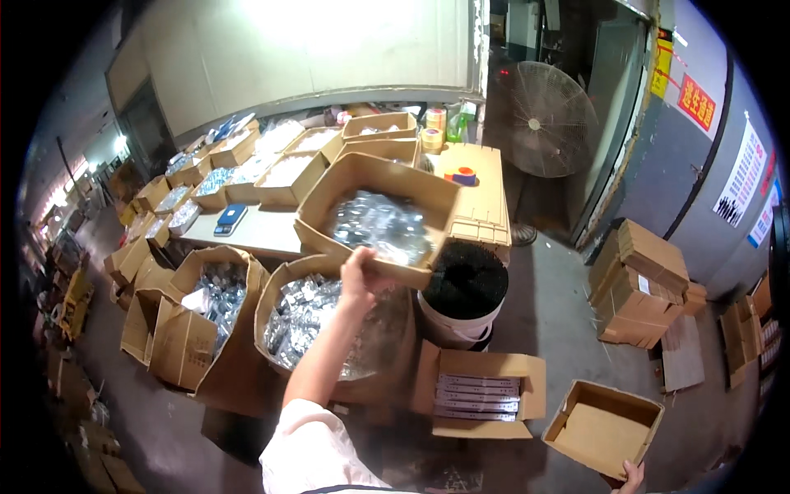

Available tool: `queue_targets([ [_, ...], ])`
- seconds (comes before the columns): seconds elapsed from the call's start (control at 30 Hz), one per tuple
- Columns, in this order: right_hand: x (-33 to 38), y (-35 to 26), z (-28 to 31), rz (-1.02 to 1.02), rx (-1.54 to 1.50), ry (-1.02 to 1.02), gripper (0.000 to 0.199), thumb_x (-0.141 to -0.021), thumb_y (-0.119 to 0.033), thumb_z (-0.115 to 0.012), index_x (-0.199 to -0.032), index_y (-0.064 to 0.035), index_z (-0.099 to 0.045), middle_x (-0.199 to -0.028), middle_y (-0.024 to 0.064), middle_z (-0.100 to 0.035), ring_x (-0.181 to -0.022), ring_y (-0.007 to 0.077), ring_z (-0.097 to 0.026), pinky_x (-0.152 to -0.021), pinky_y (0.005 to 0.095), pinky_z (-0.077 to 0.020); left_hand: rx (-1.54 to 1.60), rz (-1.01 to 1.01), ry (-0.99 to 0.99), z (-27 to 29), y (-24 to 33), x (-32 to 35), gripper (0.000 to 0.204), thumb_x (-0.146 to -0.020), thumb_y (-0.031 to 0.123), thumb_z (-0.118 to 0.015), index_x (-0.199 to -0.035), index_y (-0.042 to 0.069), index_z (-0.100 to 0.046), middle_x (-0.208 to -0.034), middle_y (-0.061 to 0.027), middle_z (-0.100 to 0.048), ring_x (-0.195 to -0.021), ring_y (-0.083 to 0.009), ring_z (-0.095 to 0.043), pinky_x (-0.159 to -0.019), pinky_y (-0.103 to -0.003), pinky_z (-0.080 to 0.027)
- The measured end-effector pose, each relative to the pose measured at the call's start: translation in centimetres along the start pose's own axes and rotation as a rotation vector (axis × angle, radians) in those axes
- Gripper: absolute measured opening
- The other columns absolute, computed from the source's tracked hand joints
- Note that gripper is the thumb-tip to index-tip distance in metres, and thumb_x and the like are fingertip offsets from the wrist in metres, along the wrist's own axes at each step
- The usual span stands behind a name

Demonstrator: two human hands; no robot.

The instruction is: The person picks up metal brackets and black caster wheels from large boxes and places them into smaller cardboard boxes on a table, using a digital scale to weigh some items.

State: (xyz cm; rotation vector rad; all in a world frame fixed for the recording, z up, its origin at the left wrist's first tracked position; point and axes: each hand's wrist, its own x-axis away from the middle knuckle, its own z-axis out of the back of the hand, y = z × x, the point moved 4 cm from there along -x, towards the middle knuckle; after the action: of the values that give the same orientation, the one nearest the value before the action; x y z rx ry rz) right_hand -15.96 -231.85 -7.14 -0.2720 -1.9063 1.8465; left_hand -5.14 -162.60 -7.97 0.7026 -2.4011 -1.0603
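Observation:
My left hand (359,280) is closed on the near edge of an open cardboard box (317,216), which is tilted toward me over the front of the table. Inside it lie clear plastic bags (380,224) of small shiny parts, somewhat blurred. At the lower right, my right hand (631,477) grips the near corner of a shallow cardboard tray (605,424) with nothing in it. Just below my left hand stands a large carton (268,309) filled with bagged metal parts (309,317).
Left of that carton is another carton (183,333) of bagged parts. Several boxes (288,177) and a digital scale (231,219) sit on the table. A white bucket (461,325) with black contents, a carton of flat packs (477,397), a fan (535,123) and stacked cartons (638,280) stand rightward.

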Motion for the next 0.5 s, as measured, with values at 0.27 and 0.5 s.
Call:
queue_targets([
  [0.27, -1.2, 4.4, 4.1, -0.097, -0.072, 0.048, 0.053, -0.078, -0.015, -0.065, -0.127, 0.0008, -0.051, -0.117, 0.0188, -0.057, -0.106, 0.0328, -0.058, -0.088, 0.0457, -0.0500, -0.747, -0.137, 0.404, 11.9, 7.6, -15.2, 0.069, -0.080, 0.042, -0.071, -0.131, 0.001, -0.050, -0.137, -0.0206, -0.046, -0.120, -0.0375, -0.049, -0.094, -0.058, -0.045],
  [0.5, 4.6, 3.8, 6.2, -0.082, -0.039, 0.117, 0.037, -0.079, -0.010, -0.065, -0.115, -0.0011, -0.061, -0.105, 0.0147, -0.064, -0.095, 0.0302, -0.062, -0.084, 0.0434, -0.0538, -0.613, -0.165, 0.169, 10.8, 6.4, -9.4, 0.047, -0.084, 0.024, -0.069, -0.122, -0.001, -0.058, -0.119, -0.0146, -0.062, -0.117, -0.0265, -0.054, -0.088, -0.044, -0.048],
])
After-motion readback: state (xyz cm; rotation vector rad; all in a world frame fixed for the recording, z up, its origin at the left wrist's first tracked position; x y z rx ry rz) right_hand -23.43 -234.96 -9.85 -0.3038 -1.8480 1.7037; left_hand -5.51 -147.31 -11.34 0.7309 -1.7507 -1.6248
